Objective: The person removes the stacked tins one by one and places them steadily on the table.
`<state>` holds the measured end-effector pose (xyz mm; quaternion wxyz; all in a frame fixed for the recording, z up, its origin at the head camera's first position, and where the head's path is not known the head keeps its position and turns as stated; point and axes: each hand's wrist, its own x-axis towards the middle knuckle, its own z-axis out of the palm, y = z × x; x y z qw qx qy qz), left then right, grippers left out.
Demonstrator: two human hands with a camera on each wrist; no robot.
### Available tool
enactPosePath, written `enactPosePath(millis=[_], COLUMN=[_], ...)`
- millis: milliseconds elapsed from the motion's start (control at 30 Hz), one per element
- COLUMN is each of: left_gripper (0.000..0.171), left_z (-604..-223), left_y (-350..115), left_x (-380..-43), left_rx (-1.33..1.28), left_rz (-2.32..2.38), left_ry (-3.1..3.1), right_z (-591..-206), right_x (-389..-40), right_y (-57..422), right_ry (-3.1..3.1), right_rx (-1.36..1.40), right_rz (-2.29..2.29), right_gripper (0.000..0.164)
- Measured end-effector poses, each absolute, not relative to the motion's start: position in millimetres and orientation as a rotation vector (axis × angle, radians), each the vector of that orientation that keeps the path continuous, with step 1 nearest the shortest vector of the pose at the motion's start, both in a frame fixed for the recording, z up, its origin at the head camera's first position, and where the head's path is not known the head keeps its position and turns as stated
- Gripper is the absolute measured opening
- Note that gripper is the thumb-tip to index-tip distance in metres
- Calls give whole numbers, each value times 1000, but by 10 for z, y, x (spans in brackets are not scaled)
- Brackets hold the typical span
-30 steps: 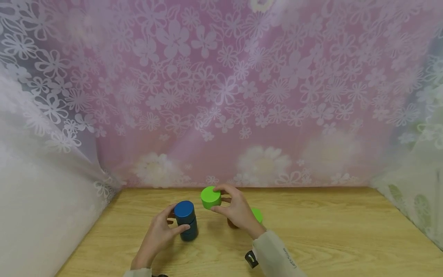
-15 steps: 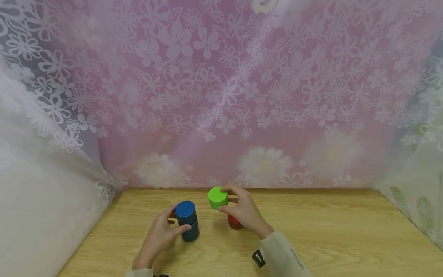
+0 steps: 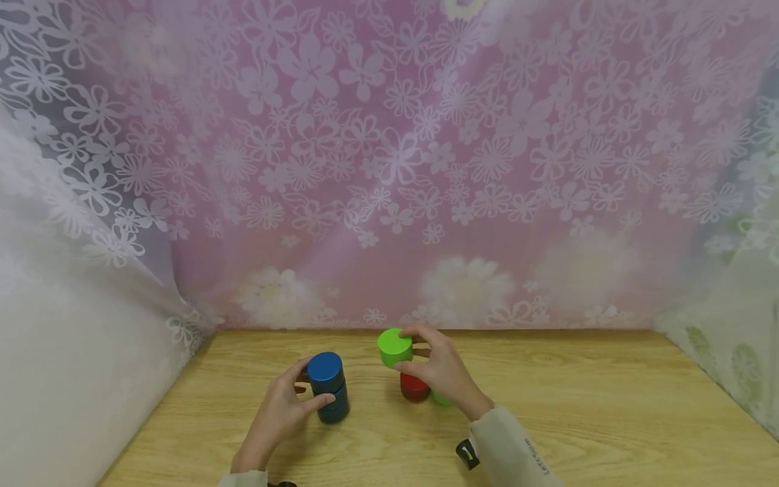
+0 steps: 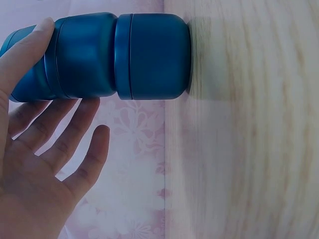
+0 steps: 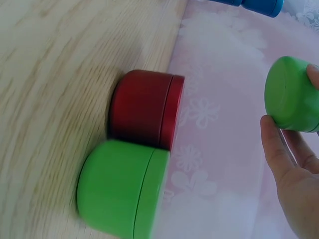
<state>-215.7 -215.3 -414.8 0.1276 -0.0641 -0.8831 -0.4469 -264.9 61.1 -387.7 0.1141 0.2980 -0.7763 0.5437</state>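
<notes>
Two blue lidded tins stand stacked on the table. My left hand [image 3: 282, 404] holds the upper blue tin [image 4: 84, 55] between thumb and fingertips, and the lower blue tin [image 4: 154, 57] rests on the wood beneath it. To the right, my right hand [image 3: 444, 368] pinches a green tin [image 3: 394, 348] by its side, up in the air. Below that hand a red tin [image 5: 142, 107] stands upright on the table. A second green tin [image 5: 117, 186] stands close against the red one, mostly hidden behind my right wrist in the head view.
The wooden table [image 3: 584, 406] runs back to a pink flowered curtain [image 3: 389, 169]. White cloth [image 3: 79, 325] closes off the left side, and a pale flowered sheet [image 3: 736, 325] hangs at the right. A black wrist strap [image 3: 468, 454] shows at my right sleeve.
My right hand has moved to the right with the green tin, over the red tin, which shows more now. My left hand has stayed on the upper blue tin.
</notes>
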Motion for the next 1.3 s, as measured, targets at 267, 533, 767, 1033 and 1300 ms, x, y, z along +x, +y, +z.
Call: enactPosePath(millis=[267,533,767,1033,1300], left_gripper=[68,68,68,67,68], left_z=[-4133,-4136,-4122,-4129,-4139], left_y=[-2144,-2145,-2149,-2121,-2140], left_x=[-2143,-2141,-2133,-2153,-2138], left_rx=[-172,-177,-176,-179,-161], left_rz=[-1301,-1297,-1294,-1286,-1292], left_ry=[-2577,-2574,-2570,-2572,-2581], right_z=[-3903,-3895,-3904,-3928,-3929], right_x=[-2673,-2665,-2663,-2651,-2635], right_y=[730,858,974,1144,1261], right_ry=[-2280,-2300,-2325,-2358,-2383], right_rx=[890,874,851,808,794], right_rz=[1561,1545,1494,1471,1426], right_gripper=[44,43,43,43,44])
